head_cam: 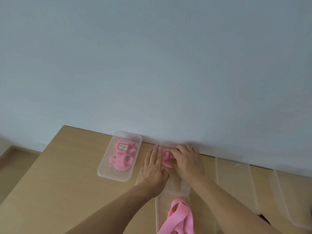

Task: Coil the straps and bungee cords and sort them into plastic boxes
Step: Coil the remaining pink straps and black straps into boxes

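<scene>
Right hand [187, 160] clamps a soft pink rolled strap [166, 158] — open end leftward — by the tan table's [67, 166] far edge; left hand [152, 164] flat, fingers straight.

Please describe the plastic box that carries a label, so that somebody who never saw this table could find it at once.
On the wooden table, look at its far edge by the pale wall: left of the left hand stands a clear plastic box holding coiled pink straps. Unlike the other clear boxes, it alone carries a white label with a red border.

a tan wooden table [67, 174] bears clear plastic boxes [103, 168].
</scene>
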`<act>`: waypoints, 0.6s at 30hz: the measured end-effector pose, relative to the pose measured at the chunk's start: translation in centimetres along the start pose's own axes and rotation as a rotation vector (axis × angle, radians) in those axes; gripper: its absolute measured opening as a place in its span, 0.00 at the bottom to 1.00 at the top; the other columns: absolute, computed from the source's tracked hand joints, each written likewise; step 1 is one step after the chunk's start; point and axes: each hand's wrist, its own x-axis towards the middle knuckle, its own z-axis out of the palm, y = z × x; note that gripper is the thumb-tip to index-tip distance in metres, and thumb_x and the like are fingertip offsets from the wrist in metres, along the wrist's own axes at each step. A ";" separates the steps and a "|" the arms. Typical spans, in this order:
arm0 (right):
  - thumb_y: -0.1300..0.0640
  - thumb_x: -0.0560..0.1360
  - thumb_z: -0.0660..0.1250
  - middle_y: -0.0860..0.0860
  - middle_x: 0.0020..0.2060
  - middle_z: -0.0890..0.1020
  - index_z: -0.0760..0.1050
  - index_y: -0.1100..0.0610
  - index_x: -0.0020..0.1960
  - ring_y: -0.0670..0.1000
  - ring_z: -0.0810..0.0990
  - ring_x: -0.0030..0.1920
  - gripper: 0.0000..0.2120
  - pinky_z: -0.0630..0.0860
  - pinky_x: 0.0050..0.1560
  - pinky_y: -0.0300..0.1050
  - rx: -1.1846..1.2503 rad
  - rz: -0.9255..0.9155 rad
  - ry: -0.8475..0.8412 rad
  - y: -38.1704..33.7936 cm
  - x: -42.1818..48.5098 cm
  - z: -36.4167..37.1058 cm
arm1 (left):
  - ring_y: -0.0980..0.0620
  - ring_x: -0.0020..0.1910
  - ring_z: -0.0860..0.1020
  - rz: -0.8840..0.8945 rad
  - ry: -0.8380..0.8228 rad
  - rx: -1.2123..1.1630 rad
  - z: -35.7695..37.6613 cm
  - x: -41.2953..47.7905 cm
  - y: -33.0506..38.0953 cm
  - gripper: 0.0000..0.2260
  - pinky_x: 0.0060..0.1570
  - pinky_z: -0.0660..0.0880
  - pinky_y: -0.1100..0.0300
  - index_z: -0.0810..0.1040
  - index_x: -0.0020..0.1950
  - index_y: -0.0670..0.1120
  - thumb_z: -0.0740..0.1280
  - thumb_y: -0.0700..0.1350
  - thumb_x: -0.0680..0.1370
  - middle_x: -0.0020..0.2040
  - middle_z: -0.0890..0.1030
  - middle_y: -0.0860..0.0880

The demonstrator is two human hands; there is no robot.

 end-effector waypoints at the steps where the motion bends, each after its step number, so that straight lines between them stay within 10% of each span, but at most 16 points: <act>1: 0.42 0.68 0.73 0.44 0.44 0.78 0.80 0.45 0.53 0.52 0.78 0.47 0.16 0.71 0.46 0.47 0.006 0.001 0.004 -0.1 -0.1 0.0 | 0.53 0.76 0.30 0.011 0.008 0.006 -0.1 -0.1 0.0 0.32 0.72 0.29 0.63 0.38 0.80 0.46 0.54 0.47 0.82 0.81 0.38 0.49; 11: 0.47 0.73 0.67 0.44 0.54 0.79 0.78 0.45 0.60 0.52 0.75 0.56 0.15 0.69 0.54 0.48 0.008 0.003 -0.084 -0.6 -0.7 -1.2 | 0.53 0.78 0.34 0.042 0.019 0.051 -1.5 -0.6 -0.3 0.31 0.62 0.21 0.69 0.43 0.81 0.46 0.55 0.49 0.82 0.82 0.43 0.48; 18: 0.51 0.74 0.63 0.45 0.59 0.76 0.74 0.45 0.63 0.53 0.72 0.60 0.17 0.67 0.57 0.49 0.026 0.045 -0.107 -2.2 -2.2 -4.5 | 0.51 0.80 0.46 0.080 0.000 0.022 -3.9 -1.9 -0.1 0.29 0.75 0.37 0.60 0.55 0.80 0.48 0.59 0.47 0.80 0.81 0.53 0.48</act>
